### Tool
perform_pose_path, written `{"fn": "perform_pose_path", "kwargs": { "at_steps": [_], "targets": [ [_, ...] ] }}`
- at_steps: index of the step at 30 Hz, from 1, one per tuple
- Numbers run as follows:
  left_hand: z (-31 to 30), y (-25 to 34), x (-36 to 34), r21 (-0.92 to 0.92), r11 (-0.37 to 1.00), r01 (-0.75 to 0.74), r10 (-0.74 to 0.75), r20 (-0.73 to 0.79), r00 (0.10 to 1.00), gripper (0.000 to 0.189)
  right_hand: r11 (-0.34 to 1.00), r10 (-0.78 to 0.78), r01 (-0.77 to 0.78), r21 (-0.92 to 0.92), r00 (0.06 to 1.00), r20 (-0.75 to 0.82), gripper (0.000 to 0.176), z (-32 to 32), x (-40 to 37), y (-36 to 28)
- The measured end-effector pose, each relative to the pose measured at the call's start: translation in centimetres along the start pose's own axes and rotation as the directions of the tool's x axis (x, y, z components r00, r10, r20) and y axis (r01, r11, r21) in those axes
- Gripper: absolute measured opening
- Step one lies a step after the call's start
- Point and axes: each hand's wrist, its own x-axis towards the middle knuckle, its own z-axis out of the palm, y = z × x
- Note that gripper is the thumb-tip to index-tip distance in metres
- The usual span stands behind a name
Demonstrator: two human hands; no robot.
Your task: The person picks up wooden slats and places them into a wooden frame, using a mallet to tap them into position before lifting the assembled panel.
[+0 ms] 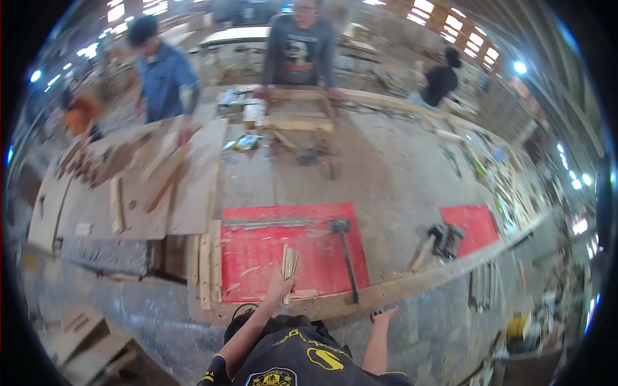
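My left hand (280,285) is closed around a small bundle of thin wooden strips (291,262), which point up and away from me. It hovers above a red sheet (254,260) on the workbench, where a few wood slivers lie. To the right of the bundle lies a mallet (340,225) with a dark head and a long handle reaching the bench's front edge. A long, thin bar (273,224) crosses the sheet's far part. Off the bench edge, my right hand (385,314) is held low with its fingers apart and nothing in it.
A dark power tool (446,239) sits by a second red sheet (479,226). Across the bench, a person (299,51) stands behind a wooden frame (299,122). Another person in blue (164,80) handles boards (164,183) at left. Wood scraps (508,183) line the right edge.
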Motion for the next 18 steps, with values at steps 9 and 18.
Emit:
{"fn": "perform_pose_path", "kwargs": {
  "at_steps": [9,18],
  "targets": [
    [-5.9,2.3,-1.9,0.078,0.994,-0.074,0.101,-0.422,0.901,0.023,0.744,-0.508,0.207,-0.635,0.793,-0.337,0.082,7.2,-1.4,1.4],
    [-1.4,0.4,-2.0,-0.042,0.999,0.029,-0.045,-0.457,0.888,0.021,0.745,-0.489,0.217,-0.631,0.821,-0.295,0.084,6.6,-2.9,1.4]
  ]
}}
